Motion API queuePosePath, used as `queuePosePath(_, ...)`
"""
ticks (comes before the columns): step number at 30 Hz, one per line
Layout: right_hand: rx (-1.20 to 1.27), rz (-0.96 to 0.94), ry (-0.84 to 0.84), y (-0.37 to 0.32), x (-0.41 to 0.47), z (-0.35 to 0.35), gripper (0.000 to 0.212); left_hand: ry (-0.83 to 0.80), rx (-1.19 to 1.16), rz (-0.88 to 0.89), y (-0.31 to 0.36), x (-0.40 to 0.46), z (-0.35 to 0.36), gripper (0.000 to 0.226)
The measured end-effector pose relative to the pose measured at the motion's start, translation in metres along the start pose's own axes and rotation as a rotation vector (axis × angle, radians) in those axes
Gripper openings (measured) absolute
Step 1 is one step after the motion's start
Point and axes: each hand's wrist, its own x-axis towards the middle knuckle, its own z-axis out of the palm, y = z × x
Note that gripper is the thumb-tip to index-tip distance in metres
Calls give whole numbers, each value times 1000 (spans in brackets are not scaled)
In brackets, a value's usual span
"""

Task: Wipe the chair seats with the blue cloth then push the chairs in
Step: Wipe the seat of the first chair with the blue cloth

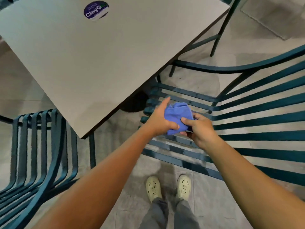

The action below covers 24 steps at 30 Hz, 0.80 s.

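A crumpled blue cloth (177, 117) hangs between both hands above the slatted seat of a teal metal chair (257, 116) on the right. My left hand (160, 119) holds the cloth's left side, thumb pressed across it and forefinger pointing forward. My right hand (200, 129) pinches the cloth's right edge between thumb and curled fingers. This chair stands pulled out from the grey table (105, 52), its seat front just under the table's corner. A second teal slatted chair (38, 146) sits at the lower left beside the table edge.
A round purple sticker (96, 9) is on the tabletop. My feet in pale shoes (168, 187) stand on the grey tiled floor between the two chairs. Another chair frame (221, 27) stands behind the table at the upper right.
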Motion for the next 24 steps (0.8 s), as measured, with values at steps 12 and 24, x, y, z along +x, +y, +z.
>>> queuePosePath(12,-192,57,70,31,20,-79,36,-63,396,138,-54,17,90,53)
queuePosePath(24,-592,-354,186,34,-1,-133,20,42,749,-147,-105,66,81,50)
